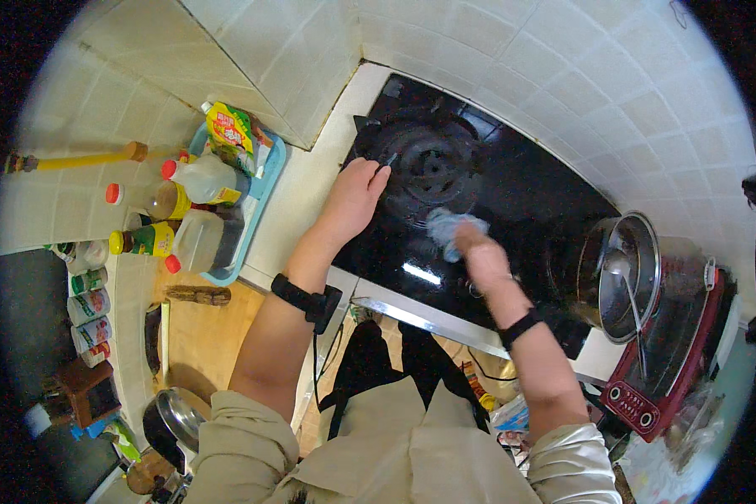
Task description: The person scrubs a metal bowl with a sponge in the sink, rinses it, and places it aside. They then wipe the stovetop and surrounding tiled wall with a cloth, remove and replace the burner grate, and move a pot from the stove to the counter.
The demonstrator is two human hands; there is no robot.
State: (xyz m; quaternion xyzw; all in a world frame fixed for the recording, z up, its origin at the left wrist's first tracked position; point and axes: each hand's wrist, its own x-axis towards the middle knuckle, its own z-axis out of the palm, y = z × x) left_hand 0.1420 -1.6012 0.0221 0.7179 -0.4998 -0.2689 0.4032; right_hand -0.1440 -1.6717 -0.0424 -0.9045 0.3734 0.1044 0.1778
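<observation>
A black glass gas hob [529,183] lies before me, with a round burner [431,165] towards its left part. My left hand [356,195] is at the burner's left edge, its fingers closed around a prong of the dark pan support [393,157]. My right hand [484,255], blurred, presses a crumpled light-blue cloth [450,230] onto the glass just in front of the burner. To the right of that hand a steel pot [595,271] stands on the hob, with a ladle [630,293] leaning in it.
Left of the hob, a blue tray [268,201] holds several bottles and a yellow-green pouch [230,129]. A red-framed appliance [630,409] with knobs stands at the right. Tiled walls [655,107] rise behind. A lidded pot [176,419] sits at the lower left.
</observation>
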